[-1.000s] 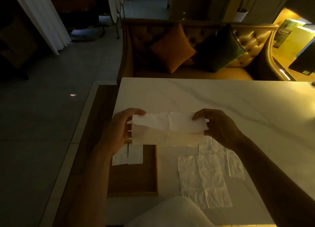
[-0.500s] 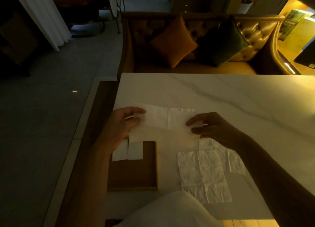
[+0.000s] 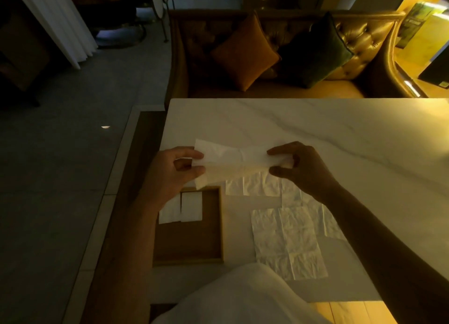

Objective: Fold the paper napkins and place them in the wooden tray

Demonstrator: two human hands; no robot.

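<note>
Paper napkin (image 3: 239,162), frame centre: held above the marble table (image 3: 315,129), left hand (image 3: 173,175) and right hand (image 3: 300,168) pinching opposite ends to align a lengthwise fold. Wooden tray (image 3: 220,226), lower left: two folded napkins (image 3: 181,208). Unfolded napkins (image 3: 289,236) alongside, awaiting folding.

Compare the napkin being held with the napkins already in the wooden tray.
The held napkin is a long strip stretched between the left hand and right hand above the table; the tray napkins lie flat in the wooden tray. The held napkin is only partly folded and wide; the tray napkins are small, compact rectangles, side by side. Both are white paper.
</note>
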